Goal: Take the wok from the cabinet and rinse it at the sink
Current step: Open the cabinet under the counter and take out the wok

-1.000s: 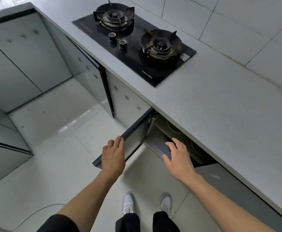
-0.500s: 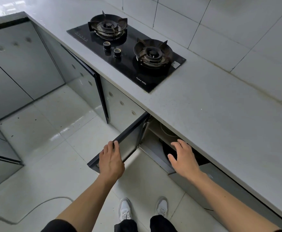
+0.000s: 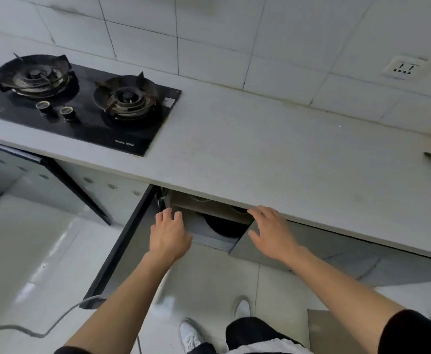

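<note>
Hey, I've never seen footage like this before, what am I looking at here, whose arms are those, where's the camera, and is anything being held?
There is no machine here: these are a person's two bare arms, filmed by a wide-angle camera worn on the head, looking forward and down. That is why you also see the white shoes on the floor.

The left hand and right hand both reach toward an open cabinet under the grey countertop. Its door is swung open to the left. Inside sits a dark round thing, probably the wok, mostly hidden. Neither hand holds anything; the fingers look relaxed.

On the countertop lies a black gas hob with two burners and two knobs. A wall socket sits on the tiles, and a grey cable trails across the floor.
</note>
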Tool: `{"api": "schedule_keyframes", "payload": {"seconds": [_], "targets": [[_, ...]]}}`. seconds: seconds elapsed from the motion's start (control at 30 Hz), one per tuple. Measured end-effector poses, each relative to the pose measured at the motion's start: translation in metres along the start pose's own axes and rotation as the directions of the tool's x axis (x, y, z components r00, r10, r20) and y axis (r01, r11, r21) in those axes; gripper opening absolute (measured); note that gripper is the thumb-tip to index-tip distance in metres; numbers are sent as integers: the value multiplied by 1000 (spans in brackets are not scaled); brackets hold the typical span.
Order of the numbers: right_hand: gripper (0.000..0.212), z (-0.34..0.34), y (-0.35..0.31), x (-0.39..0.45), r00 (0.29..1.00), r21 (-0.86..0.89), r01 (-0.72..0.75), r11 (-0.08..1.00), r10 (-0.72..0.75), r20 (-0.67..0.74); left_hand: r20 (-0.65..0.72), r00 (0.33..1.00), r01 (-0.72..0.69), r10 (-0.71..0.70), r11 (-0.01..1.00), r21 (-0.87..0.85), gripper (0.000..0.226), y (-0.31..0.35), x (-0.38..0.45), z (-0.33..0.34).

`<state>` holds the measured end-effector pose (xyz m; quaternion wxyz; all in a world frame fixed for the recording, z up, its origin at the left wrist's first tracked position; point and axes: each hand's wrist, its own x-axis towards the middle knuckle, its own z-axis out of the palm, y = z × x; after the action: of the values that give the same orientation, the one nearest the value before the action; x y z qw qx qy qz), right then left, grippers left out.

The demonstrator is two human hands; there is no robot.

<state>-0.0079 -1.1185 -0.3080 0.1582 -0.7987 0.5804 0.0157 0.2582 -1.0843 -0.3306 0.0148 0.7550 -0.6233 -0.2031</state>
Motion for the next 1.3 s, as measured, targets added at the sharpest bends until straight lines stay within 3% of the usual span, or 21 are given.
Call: {"api": "schedule_keyframes", "payload": {"seconds": [0.17,0.27,0.33,0.47,0.53,0.63,0.7,0.8,1.0,1.3], "targets": [[53,-8,60,-8,978,240,-203,949,208,6,11,982,-190,190,981,47,54,71,24,-4],[50,-8,88,-12,938,435,-329,838,344,48,59,965,-260,256,962,82,56,106,36,1],[46,-4,98,-14,900,576,-410,707,414,133,85,952,-300,293,950,84,57,124,44,7],[32,20,112,-11,806,813,-515,271,475,353,122,927,-367,355,926,95,58,145,63,20],[25,34,120,-8,749,855,-513,-71,450,487,150,916,-390,372,913,118,59,150,73,23],[18,46,128,-5,698,735,-395,-551,341,630,194,904,-416,382,890,188,62,152,85,26],[24,53,132,-2,689,634,-290,-717,304,658,220,896,-431,386,876,217,62,152,90,28],[31,61,133,5,682,545,-161,-823,307,664,234,894,-429,381,879,209,62,147,91,33],[76,72,128,24,687,378,60,-924,313,655,253,882,-445,396,878,178,67,142,96,32],[75,71,109,42,687,321,222,-921,382,619,302,851,-496,430,848,188,74,143,94,33]]}}
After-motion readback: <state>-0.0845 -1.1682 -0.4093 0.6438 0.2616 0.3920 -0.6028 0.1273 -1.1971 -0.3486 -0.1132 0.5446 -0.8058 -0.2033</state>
